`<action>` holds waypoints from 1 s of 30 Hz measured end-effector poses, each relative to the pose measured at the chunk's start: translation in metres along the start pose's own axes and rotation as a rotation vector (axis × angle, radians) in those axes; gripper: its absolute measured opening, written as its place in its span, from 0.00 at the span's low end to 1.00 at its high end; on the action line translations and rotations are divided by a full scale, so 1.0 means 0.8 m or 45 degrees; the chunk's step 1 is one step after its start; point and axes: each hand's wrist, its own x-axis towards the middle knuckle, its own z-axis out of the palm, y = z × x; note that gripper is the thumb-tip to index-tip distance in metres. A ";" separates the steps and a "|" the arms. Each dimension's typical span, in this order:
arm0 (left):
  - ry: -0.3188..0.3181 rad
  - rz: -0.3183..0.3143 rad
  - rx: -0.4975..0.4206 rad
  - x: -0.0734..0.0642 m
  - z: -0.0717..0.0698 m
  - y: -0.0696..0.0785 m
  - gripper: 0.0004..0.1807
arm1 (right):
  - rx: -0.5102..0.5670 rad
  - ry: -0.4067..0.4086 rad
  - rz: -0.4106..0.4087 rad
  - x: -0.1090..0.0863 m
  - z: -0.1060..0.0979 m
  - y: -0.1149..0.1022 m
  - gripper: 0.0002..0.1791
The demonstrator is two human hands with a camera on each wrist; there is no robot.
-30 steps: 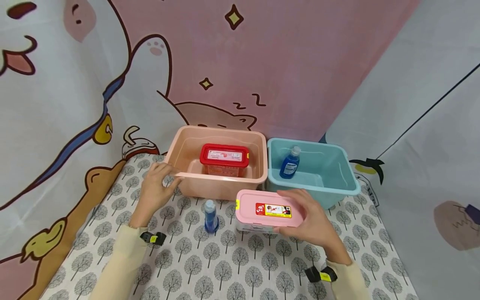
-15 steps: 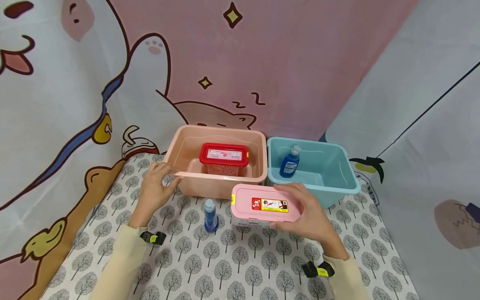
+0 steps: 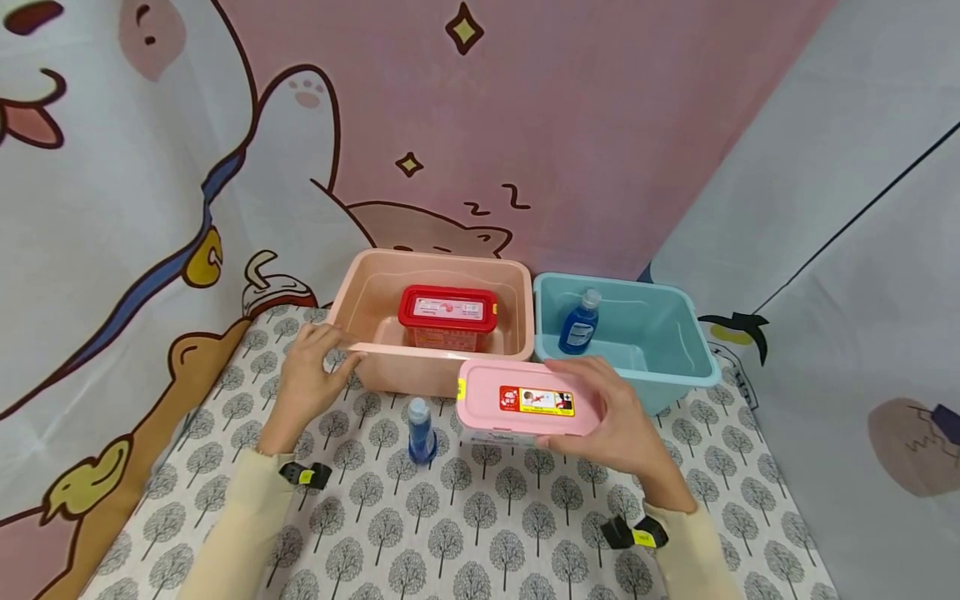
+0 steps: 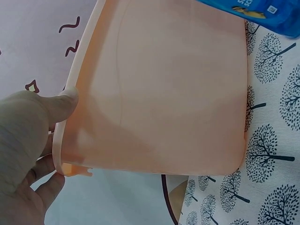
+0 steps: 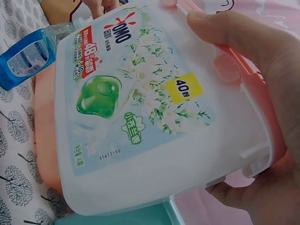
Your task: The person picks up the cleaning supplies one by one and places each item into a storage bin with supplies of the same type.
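Cloth [image 3: 461,575], tree-patterned, cartoon backdrop [image 3: 592,133] behind, pink-lidded tub [image 3: 517,398]

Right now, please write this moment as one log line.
left hand: holds peach bin by rim; right hand: grips pink-lidded box; red-lidded box: inside peach bin

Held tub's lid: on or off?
On: head view shows the pink lid capping the tub in the right hand. Latched or not: cannot tell.

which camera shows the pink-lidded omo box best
The right wrist view: the pink-lidded OMO box fills much of it, printed side readable. Head shows mainly its pink lid; left wrist shows none of it.
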 end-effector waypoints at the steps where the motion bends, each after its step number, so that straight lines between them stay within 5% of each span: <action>1: 0.001 0.001 -0.001 0.000 0.000 0.000 0.15 | 0.008 -0.002 0.000 0.001 0.000 -0.001 0.52; 30: 0.002 -0.006 -0.014 0.000 -0.001 0.002 0.14 | 0.035 0.013 -0.138 0.026 -0.017 -0.025 0.51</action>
